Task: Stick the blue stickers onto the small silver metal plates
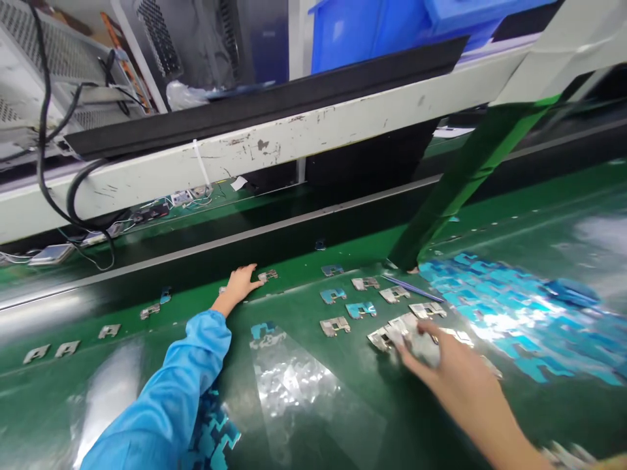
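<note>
At the upper left of the frame a black cable (44,130) hangs beside a metal equipment case, and along the lower left a line of small metal plates (67,348) lies bare on the green mat (161,333). A blue sleeve (161,385) rises from the bottom edge to the left hand (238,288), which lies flat and open, fingers spread, holding nothing, its fingertips just beside another plate. Below the middle of the frame lies a sheet of clear film (289,385). Further right the plates are mixed: most show bare metal, and a few carry blue film (360,309). The right hand (448,359) curls narrowly round a crumpled wad of silvery film (418,346), pressed against a small cluster of plates (385,337). At the right of the frame a far larger spread of blue pieces (519,320) covers the mat, too washed by glare to tell film from plates, so bare plates lie mostly left and blue mostly right
</note>
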Demonstrator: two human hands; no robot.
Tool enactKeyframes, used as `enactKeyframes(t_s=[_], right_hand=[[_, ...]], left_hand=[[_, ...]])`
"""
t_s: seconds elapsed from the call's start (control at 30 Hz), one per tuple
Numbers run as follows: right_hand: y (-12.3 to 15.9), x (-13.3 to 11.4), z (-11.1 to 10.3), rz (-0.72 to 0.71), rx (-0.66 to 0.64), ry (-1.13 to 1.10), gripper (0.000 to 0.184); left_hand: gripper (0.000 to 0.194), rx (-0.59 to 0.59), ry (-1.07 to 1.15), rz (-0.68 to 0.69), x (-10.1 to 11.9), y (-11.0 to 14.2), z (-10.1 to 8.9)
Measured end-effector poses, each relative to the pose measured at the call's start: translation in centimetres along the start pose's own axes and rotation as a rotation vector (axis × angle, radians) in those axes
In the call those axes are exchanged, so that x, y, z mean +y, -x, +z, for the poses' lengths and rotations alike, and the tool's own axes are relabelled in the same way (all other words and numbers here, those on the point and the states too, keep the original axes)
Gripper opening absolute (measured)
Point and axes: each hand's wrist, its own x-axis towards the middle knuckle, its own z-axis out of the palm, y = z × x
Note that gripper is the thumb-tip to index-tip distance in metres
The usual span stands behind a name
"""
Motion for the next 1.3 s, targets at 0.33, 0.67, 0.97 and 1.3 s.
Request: enactKeyframes(t_s=[0.33, 0.67, 0.97, 1.3], right_hand=[[5.0, -6.4, -1.1, -0.285, -0.047, -0.108, 0.034], [-2.4, -18.3, 7.7, -0.615, -0.532, -0.435, 0.039], [-1.8, -18.9, 12.1, -0.288, -0.513, -0.689, 0.042], [-0.9, -19.1, 10.7, -0.223, -0.554, -0.821, 0.037]], left_hand=[[0.053, -0.005, 0.498, -0.176, 2.4, -0.4, 1.7], [0.038, 0.139, 1.019, -0.542, 3.8, 18.2, -0.3], [0.033, 0.302, 0.758, -0.363, 6.3, 19.4, 2.0], [0.024, 0.279, 0.726, -0.233, 5.9, 19.0, 3.7]])
